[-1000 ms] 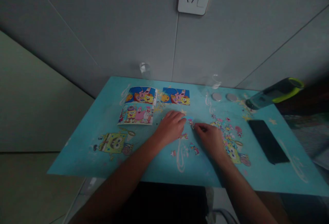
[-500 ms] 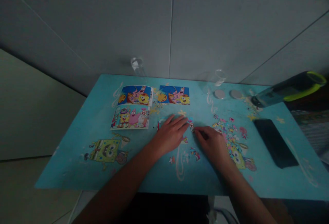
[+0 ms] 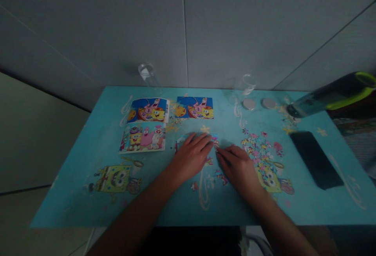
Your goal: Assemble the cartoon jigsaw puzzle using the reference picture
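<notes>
My left hand lies flat with fingers spread over a partly joined jigsaw puzzle, covering most of it. At the puzzle's right edge, the thumb and fingers of my right hand pinch a small jigsaw piece, mostly hidden by the fingertips. Just below the hands lie a few joined pieces and a loose piece. A pile of loose jigsaw pieces spreads to the right of my right hand.
Behind the hands lie a finished-looking picture card and a two-picture sheet. Two clear tubes, two round lids, a bottle and a black phone-like slab stand or lie around. A wall backs the table.
My right hand has moved slightly left, bringing the pinched piece up against the puzzle's right edge. My left hand stays on the puzzle. The camera view has shifted a little.
</notes>
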Demonstrator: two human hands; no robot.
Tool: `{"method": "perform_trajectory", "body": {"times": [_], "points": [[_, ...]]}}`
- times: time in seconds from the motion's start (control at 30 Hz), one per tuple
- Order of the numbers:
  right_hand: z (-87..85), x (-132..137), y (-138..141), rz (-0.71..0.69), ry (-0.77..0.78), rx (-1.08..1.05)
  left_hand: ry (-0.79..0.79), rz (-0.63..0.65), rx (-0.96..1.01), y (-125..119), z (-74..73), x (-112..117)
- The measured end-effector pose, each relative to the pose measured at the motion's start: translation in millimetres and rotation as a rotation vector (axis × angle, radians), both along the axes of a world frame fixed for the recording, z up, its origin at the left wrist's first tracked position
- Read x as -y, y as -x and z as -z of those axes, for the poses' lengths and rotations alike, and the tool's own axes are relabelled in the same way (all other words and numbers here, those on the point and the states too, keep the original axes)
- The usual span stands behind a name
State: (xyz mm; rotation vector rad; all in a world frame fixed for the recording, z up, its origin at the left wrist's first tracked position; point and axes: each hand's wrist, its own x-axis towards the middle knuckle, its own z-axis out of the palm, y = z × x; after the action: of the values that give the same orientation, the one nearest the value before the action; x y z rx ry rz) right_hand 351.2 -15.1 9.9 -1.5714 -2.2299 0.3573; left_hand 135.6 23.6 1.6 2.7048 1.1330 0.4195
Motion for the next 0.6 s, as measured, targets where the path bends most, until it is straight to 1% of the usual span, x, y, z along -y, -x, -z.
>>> {"method": "perform_trajectory", "body": {"times": [0.17, 0.3, 0.43, 0.6], "points": [[0.0, 4, 6, 0.041, -0.043, 0.051, -0.003, -0.009, 0.001, 0, -0.9, 1], [-3.5, 6, 11, 0.095, -0.031, 0.105, -0.004, -0.011, 0.002, -1, -1.6, 2], [-6.4, 7, 14, 0.124, -0.034, 0.108, -0.006, -0.008, 0.006, -2, -1.8, 2], [-5.3, 6, 15, 0.139, -0.039, 0.102, -0.003, -0.01, 0.007, -2, -0.4, 2]]}}
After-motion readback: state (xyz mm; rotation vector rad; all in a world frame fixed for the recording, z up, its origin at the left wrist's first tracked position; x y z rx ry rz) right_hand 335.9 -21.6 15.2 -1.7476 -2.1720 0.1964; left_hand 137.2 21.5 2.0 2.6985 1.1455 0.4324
